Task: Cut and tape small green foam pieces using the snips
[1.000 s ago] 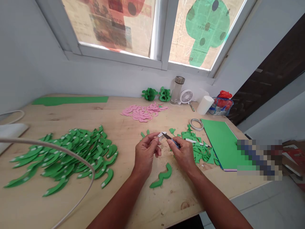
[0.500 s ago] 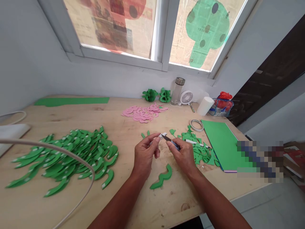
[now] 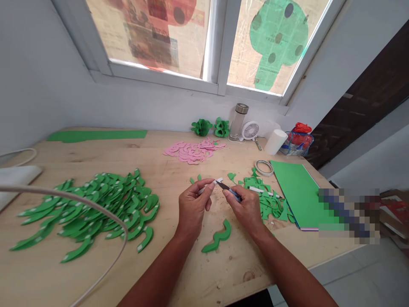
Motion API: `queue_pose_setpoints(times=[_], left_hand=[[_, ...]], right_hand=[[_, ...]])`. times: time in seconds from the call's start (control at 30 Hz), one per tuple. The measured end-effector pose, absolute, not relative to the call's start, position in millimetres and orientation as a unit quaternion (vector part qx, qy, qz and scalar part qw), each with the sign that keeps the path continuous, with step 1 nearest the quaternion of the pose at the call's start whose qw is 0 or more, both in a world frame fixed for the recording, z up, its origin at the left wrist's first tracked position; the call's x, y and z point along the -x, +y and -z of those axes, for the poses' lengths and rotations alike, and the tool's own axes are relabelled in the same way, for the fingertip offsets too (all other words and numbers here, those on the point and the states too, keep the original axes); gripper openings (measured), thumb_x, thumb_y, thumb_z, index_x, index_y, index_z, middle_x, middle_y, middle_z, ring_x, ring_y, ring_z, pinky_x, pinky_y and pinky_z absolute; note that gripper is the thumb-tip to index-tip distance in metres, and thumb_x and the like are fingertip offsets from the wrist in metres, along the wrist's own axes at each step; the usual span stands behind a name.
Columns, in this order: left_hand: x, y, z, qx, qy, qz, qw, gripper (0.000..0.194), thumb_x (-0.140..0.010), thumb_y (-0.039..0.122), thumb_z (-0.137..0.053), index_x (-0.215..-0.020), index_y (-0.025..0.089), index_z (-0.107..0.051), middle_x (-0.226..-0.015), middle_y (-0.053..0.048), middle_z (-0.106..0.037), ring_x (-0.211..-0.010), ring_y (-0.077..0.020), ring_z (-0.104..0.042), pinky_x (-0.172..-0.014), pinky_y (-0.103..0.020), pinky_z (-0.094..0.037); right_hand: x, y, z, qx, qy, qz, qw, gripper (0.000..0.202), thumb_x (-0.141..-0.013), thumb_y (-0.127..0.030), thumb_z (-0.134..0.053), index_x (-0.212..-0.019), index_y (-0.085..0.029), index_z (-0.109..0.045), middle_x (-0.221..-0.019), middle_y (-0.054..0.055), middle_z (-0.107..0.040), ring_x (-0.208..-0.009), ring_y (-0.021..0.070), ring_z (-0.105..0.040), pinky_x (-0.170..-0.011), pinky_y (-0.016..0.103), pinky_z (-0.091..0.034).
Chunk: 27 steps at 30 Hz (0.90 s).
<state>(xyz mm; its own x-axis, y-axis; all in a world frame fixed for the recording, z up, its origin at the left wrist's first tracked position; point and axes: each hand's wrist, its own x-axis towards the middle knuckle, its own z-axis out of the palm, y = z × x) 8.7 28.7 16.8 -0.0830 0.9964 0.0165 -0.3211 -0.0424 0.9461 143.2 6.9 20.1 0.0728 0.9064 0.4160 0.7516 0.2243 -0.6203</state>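
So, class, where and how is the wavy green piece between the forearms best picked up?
Probably by the middle bend of the wavy green piece, pinched across its narrow width from above: it lies flat, with bare tabletop around it.

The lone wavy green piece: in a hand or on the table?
On the table: the wavy green piece lies there, untouched; the left hand holds a white strip, the right hand a dark-tipped tool.

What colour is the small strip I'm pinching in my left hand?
The small strip is white; it shows in the head view.
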Motion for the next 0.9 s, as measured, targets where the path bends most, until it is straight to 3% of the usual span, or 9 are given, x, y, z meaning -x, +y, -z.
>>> queue_pose_setpoints(times=[0.57, 0.77, 0.9], left_hand=[[-7.3, 29.0, -18.0, -0.402, 0.431, -0.593, 0.548, 0.027, -0.065, 0.032, -0.071, -0.086, 0.014, -0.069, -0.041, 0.009, -0.038, -0.035, -0.0039, -0.032, -0.037, -0.018, -0.023], [-6.6, 29.0, -17.4, -0.419, 0.441, -0.602, 0.516, 0.024, -0.065, 0.032, -0.071, -0.083, 0.016, -0.071, -0.045, 0.007, -0.044, -0.037, -0.0045, -0.031, -0.035, -0.018, -0.022], [-5.8, 28.7, -17.5, -0.439, 0.45, -0.609, 0.484, 0.02, -0.066, 0.03, -0.07, -0.082, 0.019, -0.073, -0.054, 0.001, -0.057, -0.043, -0.0086, -0.043, -0.035, -0.019, -0.026]], right_hand=[[-143.3, 7.5, -16.8, 0.617, -0.672, -0.113, 0.394, 0.032, -0.083, -0.04, -0.049, -0.062, -0.017, -0.056, -0.054, -0.003, -0.049, -0.051, 0.0094, -0.041, -0.052, 0.021, -0.029], [-143.0, 7.5, -16.4, 0.61, -0.679, -0.102, 0.395, 0.03, -0.082, -0.041, -0.051, -0.066, -0.017, -0.06, -0.056, -0.002, -0.052, -0.052, 0.0095, -0.043, -0.052, 0.021, -0.03], [-142.4, 7.0, -16.9, 0.611, -0.676, -0.107, 0.398, 0.03, -0.082, -0.041, -0.051, -0.066, -0.017, -0.06, -0.056, -0.002, -0.051, -0.052, 0.0095, -0.042, -0.052, 0.021, -0.03]])
